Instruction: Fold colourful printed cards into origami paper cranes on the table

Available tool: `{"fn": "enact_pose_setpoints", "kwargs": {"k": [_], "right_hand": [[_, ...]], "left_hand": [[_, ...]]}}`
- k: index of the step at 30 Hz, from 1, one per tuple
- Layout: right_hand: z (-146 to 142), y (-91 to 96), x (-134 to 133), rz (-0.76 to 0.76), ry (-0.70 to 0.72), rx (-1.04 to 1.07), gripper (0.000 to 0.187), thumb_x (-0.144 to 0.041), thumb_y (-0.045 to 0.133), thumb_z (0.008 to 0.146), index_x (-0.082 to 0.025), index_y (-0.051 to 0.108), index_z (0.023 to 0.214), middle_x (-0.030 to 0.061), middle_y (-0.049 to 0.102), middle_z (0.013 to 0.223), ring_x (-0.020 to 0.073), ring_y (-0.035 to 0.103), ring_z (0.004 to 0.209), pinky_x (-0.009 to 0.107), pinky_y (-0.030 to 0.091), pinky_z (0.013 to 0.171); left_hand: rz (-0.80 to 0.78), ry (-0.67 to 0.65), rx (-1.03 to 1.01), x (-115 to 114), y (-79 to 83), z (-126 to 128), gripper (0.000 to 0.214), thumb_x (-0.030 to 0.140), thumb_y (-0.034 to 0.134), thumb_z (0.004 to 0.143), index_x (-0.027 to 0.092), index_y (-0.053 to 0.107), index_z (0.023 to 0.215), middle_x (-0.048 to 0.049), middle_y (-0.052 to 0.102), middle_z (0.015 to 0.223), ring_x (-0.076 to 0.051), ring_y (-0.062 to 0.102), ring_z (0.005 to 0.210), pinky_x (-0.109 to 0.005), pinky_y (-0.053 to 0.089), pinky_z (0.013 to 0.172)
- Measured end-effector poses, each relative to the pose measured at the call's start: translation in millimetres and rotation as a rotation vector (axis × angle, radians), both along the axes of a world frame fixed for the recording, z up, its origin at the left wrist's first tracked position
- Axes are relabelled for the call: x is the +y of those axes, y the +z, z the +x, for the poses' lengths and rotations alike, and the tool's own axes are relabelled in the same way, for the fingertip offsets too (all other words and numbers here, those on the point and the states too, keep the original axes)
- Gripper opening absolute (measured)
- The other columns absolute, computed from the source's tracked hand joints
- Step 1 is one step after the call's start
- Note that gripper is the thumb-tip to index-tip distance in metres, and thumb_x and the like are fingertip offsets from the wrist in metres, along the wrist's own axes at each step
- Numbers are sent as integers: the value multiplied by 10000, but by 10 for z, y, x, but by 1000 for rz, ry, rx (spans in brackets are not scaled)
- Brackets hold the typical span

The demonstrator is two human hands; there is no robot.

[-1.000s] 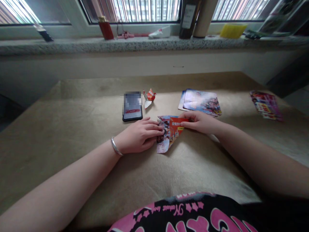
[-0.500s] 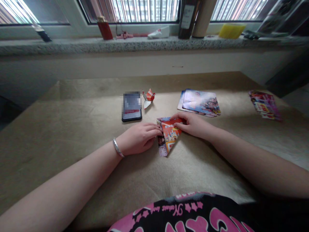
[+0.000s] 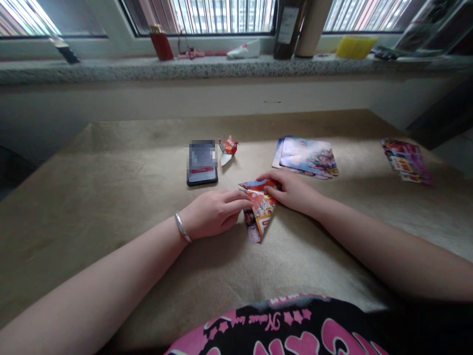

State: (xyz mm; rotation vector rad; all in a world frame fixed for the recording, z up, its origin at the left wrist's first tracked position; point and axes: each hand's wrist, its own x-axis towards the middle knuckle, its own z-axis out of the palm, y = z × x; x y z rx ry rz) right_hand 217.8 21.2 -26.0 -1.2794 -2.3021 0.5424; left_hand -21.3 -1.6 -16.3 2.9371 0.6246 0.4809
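Note:
A printed sheet of paper (image 3: 263, 208), folded to a pointed shape with orange and picture patterns, lies on the table between my hands. My left hand (image 3: 216, 212), with a silver bangle at the wrist, has its fingertips on the paper's left edge. At the upper right of the sheet, my right hand (image 3: 291, 191) grips the edge, thumb on top and fingers curled beyond it. Behind them a small folded paper crane (image 3: 229, 149) in red, orange and white stands beside a phone (image 3: 202, 167).
A stack of printed sheets (image 3: 308, 155) lies behind my right hand. Several colourful cards (image 3: 404, 160) lie fanned near the right table edge. On the stone windowsill (image 3: 121, 71) stand a red bottle (image 3: 161, 43), a dark bottle (image 3: 286, 32) and a yellow object (image 3: 356, 47).
The folded paper has turned slightly, its lower tip shifting right. My left fingers have come further over its left edge. My right hand has moved slightly left with the paper.

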Motion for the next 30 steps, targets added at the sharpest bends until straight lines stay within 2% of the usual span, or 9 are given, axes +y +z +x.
{"fn": "enact_pose_setpoints", "kwargs": {"k": [5,10,14,18,21,27,30], "right_hand": [[-44,-48,39,111,-7,-36,233,-151,517,807,-165,667,984,82,687,913,211,572,849,343,432,774],[-48,-99,73,206,1,-33,177,-176,521,802,-175,668,901,90,655,877,213,571,838,357,442,785],[-5,-87,55,244,114,58,138,-147,523,791,-186,644,845,94,637,966,208,575,918,366,453,842],[78,1,1,268,324,8,142,-224,542,827,-225,654,915,74,641,1064,219,550,998,422,433,903],[141,54,-21,279,430,-29,201,-268,557,832,-232,664,998,72,639,1123,223,529,1070,431,417,953],[229,53,-4,268,512,-124,375,-304,571,839,-245,598,1208,59,606,1247,235,482,1179,448,405,991],[239,37,6,264,520,-123,392,-264,553,846,-265,580,1237,53,603,1257,226,489,1184,451,407,994]], "left_hand": [[5,5,-34,4,-24,49,383,110,418,869,154,514,1238,-118,537,1294,-192,567,1083,-337,507,900],[70,-19,55,16,-28,81,394,100,395,880,149,524,1249,-87,581,1269,-200,570,1073,-380,500,918],[90,21,102,0,-25,88,381,127,423,877,153,551,1235,-76,605,1241,-206,584,1028,-386,508,886],[108,67,122,-23,-5,93,374,169,470,867,174,567,1228,-53,615,1230,-206,583,965,-378,515,847],[101,75,116,-28,3,87,368,174,471,867,170,578,1219,-42,614,1234,-201,579,935,-365,519,835],[72,60,76,-13,-26,53,363,157,454,876,179,571,1218,-53,607,1238,-197,565,981,-357,521,853],[61,93,54,-1,-52,46,376,167,447,883,185,546,1245,-76,538,1319,-212,520,1122,-389,476,955]]}}
